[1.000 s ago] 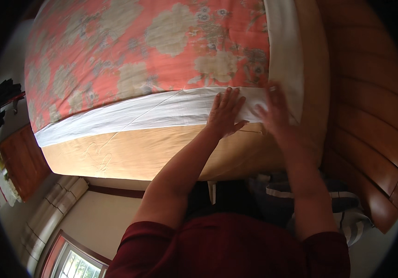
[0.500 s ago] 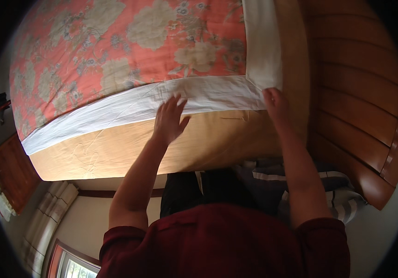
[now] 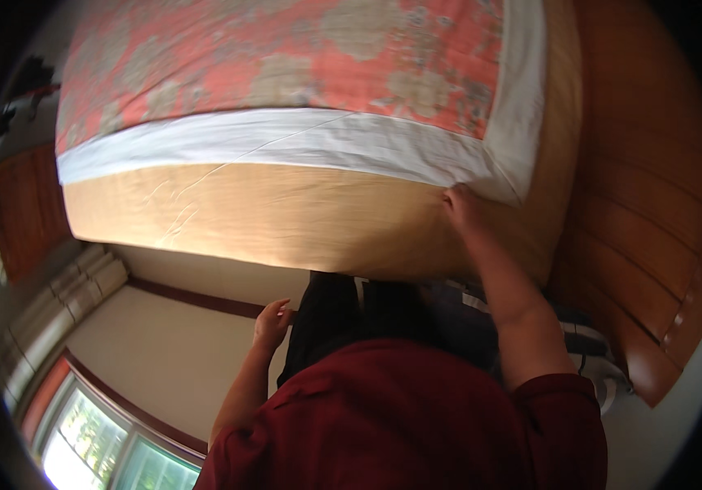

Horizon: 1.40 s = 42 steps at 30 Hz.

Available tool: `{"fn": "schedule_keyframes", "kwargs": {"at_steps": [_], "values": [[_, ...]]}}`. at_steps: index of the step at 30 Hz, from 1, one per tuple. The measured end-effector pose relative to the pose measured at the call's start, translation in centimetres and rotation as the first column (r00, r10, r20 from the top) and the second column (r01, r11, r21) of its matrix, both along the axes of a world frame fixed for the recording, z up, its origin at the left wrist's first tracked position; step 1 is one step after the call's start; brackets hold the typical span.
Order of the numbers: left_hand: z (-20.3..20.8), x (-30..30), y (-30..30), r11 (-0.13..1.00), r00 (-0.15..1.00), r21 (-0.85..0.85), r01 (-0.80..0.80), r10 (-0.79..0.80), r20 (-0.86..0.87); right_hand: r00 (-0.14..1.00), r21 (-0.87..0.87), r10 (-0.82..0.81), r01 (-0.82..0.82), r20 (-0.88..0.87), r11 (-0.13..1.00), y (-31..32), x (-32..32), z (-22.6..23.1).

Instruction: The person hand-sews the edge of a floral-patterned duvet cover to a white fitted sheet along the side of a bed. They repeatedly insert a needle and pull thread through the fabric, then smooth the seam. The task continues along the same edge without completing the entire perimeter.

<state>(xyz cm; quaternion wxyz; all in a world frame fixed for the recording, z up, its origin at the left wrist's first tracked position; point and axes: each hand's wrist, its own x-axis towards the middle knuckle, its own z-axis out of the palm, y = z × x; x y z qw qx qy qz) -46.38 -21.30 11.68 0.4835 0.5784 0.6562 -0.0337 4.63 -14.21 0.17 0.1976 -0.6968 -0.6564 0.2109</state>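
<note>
A quilt with a coral floral top (image 3: pixel 326 61) and a wide white border (image 3: pixel 286 143) lies over a tan backing cloth (image 3: pixel 310 208). At the quilt's near right corner, the fingers of my right hand (image 3: pixel 465 211) are closed together against the white border's lower edge. Whatever they pinch is too small to make out. My left hand (image 3: pixel 272 325) is off the quilt, beside my left thigh. Its fingers are loosely bent and slightly apart, with nothing visible in them. A pale loose thread (image 3: pixel 178 227) trails over the tan cloth at the left.
A slatted wooden headboard (image 3: pixel 637 204) rises on the right. Dark, striped bedding (image 3: pixel 588 339) is bunched beneath the quilt's right corner. A window (image 3: pixel 98 433) and a gathered curtain (image 3: pixel 57 310) are at the lower left, with a wooden panel (image 3: pixel 28 208) farther left.
My left hand has left the white border and dropped down beside my thigh. My right hand has come slightly nearer along the border's edge. The view has shifted, with more of the window showing.
</note>
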Motion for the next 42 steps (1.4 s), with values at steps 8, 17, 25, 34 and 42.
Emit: {"fn": "schedule_keyframes", "kwargs": {"at_steps": [8, 17, 25, 34, 42], "values": [[2.6, 9.2, 5.7, 0.991, 0.930, 0.035, -0.130, 0.110, 0.351, 0.904, -0.416, -0.205, 0.033, -0.375, 0.909, 1.1, -5.5, 7.3], [9.4, 7.4, 10.9, 0.757, 0.505, -0.632, 0.167, 0.484, 0.714, 0.262, -0.565, -0.530, -0.074, -0.806, 0.822, 2.9, -22.7, 24.7], [10.9, -24.0, 4.9, 0.755, 0.676, -0.350, -0.554, 0.654, 0.339, -0.119, -0.429, -0.496, 0.693, -0.860, 0.580, 5.5, -5.3, 22.2], [13.0, -24.8, 2.1, 0.892, 0.892, 0.112, -0.439, 0.417, 0.176, 0.463, -0.409, -0.502, 0.291, -0.731, 0.865, 2.6, -19.2, 23.2], [19.2, -6.3, 7.5, 0.883, 0.874, 0.368, -0.293, 0.090, 0.477, 0.512, -0.586, -0.322, -0.522, -0.796, 0.619, 1.3, -38.3, 28.8]]}}
